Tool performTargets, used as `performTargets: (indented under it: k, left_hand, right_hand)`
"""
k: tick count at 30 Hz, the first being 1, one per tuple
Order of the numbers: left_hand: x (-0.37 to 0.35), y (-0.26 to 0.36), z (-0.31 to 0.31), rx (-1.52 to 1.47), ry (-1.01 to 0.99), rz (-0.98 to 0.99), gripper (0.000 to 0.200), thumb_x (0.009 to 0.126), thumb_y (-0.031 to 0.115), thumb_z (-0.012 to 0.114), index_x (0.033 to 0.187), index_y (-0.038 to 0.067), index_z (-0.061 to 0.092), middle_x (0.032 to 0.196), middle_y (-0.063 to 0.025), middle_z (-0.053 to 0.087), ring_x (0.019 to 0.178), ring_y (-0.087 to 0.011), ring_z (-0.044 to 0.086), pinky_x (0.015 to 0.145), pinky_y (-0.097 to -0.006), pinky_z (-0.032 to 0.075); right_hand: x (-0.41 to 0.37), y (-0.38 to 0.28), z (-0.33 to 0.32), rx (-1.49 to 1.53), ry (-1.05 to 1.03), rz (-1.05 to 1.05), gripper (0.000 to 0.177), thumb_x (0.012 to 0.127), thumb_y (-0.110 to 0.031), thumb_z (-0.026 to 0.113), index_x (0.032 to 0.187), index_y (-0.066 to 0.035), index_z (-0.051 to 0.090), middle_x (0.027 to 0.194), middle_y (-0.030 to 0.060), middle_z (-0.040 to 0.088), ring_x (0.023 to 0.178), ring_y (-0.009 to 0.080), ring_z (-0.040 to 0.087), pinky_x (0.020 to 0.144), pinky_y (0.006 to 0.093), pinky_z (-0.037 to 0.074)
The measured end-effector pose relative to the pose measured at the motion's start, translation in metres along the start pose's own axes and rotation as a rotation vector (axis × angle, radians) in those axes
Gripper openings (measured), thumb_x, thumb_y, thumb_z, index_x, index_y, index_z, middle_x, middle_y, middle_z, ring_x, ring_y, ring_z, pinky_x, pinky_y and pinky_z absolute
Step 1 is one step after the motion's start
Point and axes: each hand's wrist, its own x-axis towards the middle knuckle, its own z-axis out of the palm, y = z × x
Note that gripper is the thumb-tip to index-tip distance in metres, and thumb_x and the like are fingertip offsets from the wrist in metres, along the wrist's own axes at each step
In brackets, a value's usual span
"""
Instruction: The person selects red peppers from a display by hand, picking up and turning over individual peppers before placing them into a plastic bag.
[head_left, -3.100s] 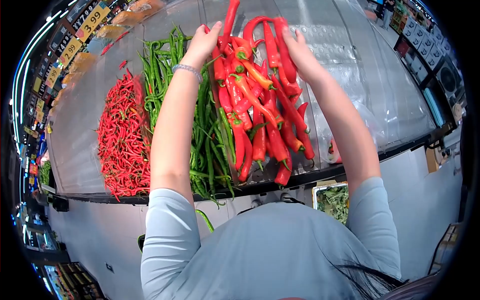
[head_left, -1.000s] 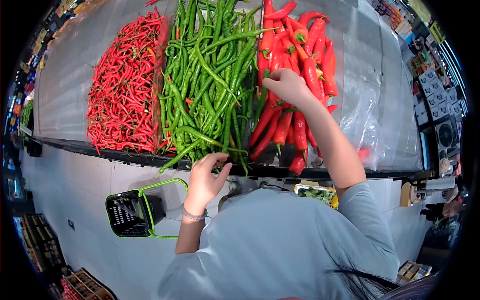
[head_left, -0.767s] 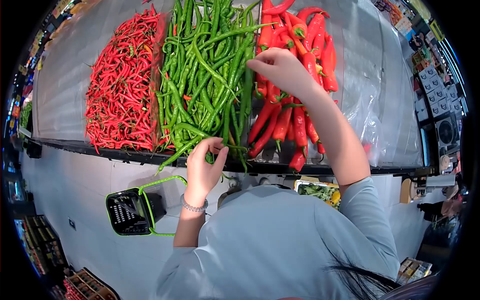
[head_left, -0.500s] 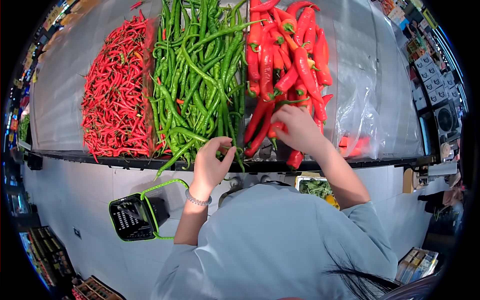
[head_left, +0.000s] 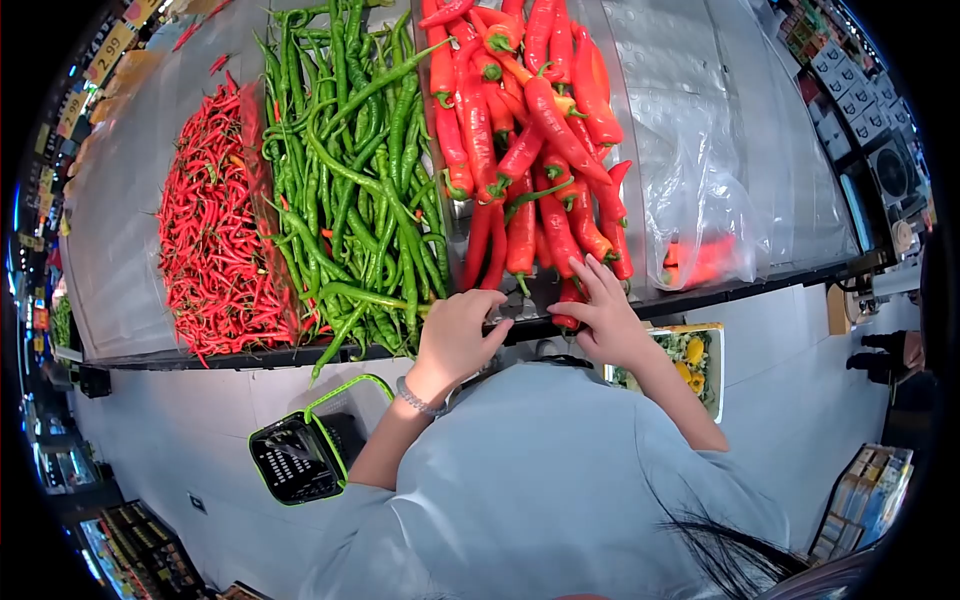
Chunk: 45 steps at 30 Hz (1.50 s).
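My left hand (head_left: 458,332), with a beaded bracelet on its wrist, is above the stall's front edge. Its fingers curve with the thumb apart, and nothing shows between them. Beside it lie long green chillies (head_left: 385,190). My right hand (head_left: 608,318) has its fingers spread at the front of the large red peppers (head_left: 545,130). One red pepper (head_left: 568,300) lies between its thumb and index finger; the thumb overlaps it, but I see no grip around it.
Small red chillies (head_left: 220,235) fill the left section. To the right, a clear plastic bag (head_left: 695,215) has red peppers in it. A black basket with green trim (head_left: 298,458) stands on the floor. A white crate (head_left: 715,375) of vegetables sits below the stall's edge.
My right hand has drawn back from among the red peppers toward the front edge, and its fingers have spread. My left hand has shifted right, nearer to it. The view has turned slightly.
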Motion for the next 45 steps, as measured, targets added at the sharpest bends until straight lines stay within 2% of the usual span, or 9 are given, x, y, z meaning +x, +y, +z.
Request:
performTargets:
  k: [7,11,17,22,26,30,31,36,45]
  left_hand:
    - [0.021,-0.014,0.054,0.751,-0.023,-0.127,0.021,0.068,0.020,0.068,0.079,0.007,0.056,0.072,-0.0071,0.060,0.072,-0.0244,0.057,0.068,-0.0408,0.035]
    - [0.033,-0.016,0.055,0.808,-0.123,-0.201,0.025,0.067,0.018,0.068,0.084,0.007,0.054,0.071,-0.0066,0.060,0.073,-0.0244,0.057,0.072,-0.0407,0.033]
    - [0.031,-0.023,0.060,0.799,0.025,-0.104,0.021,0.068,0.012,0.064,0.085,0.007,0.051,0.070,-0.0070,0.059,0.077,-0.0253,0.056,0.073,-0.0404,0.032]
    - [0.031,0.008,0.021,0.209,0.087,-0.248,0.036,0.068,0.009,0.072,0.093,0.005,0.046,0.077,-0.0056,0.059,0.075,-0.0236,0.060,0.074,-0.0374,0.037]
    - [0.028,0.021,0.006,-0.978,0.272,-0.233,0.047,0.070,-0.017,0.067,0.105,0.004,0.044,0.095,-0.0061,0.062,0.093,-0.0163,0.062,0.084,-0.0286,0.049]
    - [0.010,0.007,-0.002,-1.396,0.227,-0.167,0.059,0.081,-0.005,0.061,0.134,0.005,0.039,0.114,-0.0086,0.061,0.105,-0.0227,0.060,0.098,-0.0417,0.044]
    - [0.008,0.003,-0.002,-1.568,0.211,-0.151,0.050,0.081,-0.001,0.064,0.127,0.007,0.047,0.117,-0.0073,0.060,0.109,-0.0237,0.057,0.099,-0.0436,0.043]
    - [0.004,0.004,-0.003,-1.698,0.267,-0.073,0.037,0.084,0.006,0.064,0.119,0.009,0.052,0.120,-0.0077,0.058,0.111,-0.0264,0.056,0.099,-0.0459,0.043]
    - [0.006,-0.003,-0.009,-1.705,0.288,-0.234,0.033,0.091,0.013,0.057,0.122,0.006,0.048,0.115,-0.0096,0.059,0.106,-0.0229,0.059,0.093,-0.0425,0.048]
  right_hand:
    - [-0.004,0.009,0.004,0.014,0.003,-0.039,0.051,0.059,-0.001,0.063,0.107,-0.019,0.062,0.144,0.0160,0.030,0.135,0.0423,0.022,0.110,0.0550,0.021]
    - [-0.007,0.008,-0.006,0.109,0.016,0.011,0.050,0.060,-0.002,0.062,0.107,-0.017,0.063,0.143,0.0163,0.031,0.135,0.0422,0.024,0.109,0.0534,0.024]
    - [0.003,0.012,-0.006,0.170,0.195,0.018,0.044,0.066,-0.005,0.061,0.109,-0.013,0.062,0.136,0.0190,0.039,0.130,0.0414,0.032,0.107,0.0503,0.028]
    - [0.037,-0.009,-0.004,0.095,0.274,0.026,0.057,0.072,-0.013,0.066,0.125,-0.005,0.046,0.129,0.0196,0.044,0.125,0.0385,0.038,0.105,0.0473,0.031]
    - [0.051,-0.009,-0.001,0.004,0.269,-0.006,0.064,0.069,-0.013,0.067,0.126,-0.003,0.043,0.130,0.0200,0.042,0.127,0.0369,0.037,0.106,0.0481,0.028]
    - [0.050,-0.003,0.011,-0.228,0.189,0.117,0.058,0.065,-0.016,0.065,0.119,-0.004,0.049,0.137,0.0210,0.035,0.132,0.0403,0.028,0.107,0.0569,0.021]
    - [0.052,-0.003,0.012,-0.264,0.172,0.127,0.057,0.065,-0.016,0.066,0.118,-0.004,0.049,0.138,0.0209,0.035,0.133,0.0404,0.027,0.107,0.0582,0.020]
    - [0.066,-0.003,0.022,-0.442,0.124,0.082,0.059,0.067,-0.018,0.067,0.121,-0.004,0.050,0.141,0.0208,0.032,0.135,0.0400,0.024,0.108,0.0596,0.016]
    - [0.085,0.014,0.041,-0.706,0.240,0.014,0.040,0.074,-0.017,0.058,0.111,-0.003,0.057,0.142,0.0165,0.033,0.135,0.0369,0.025,0.109,0.0608,0.015]
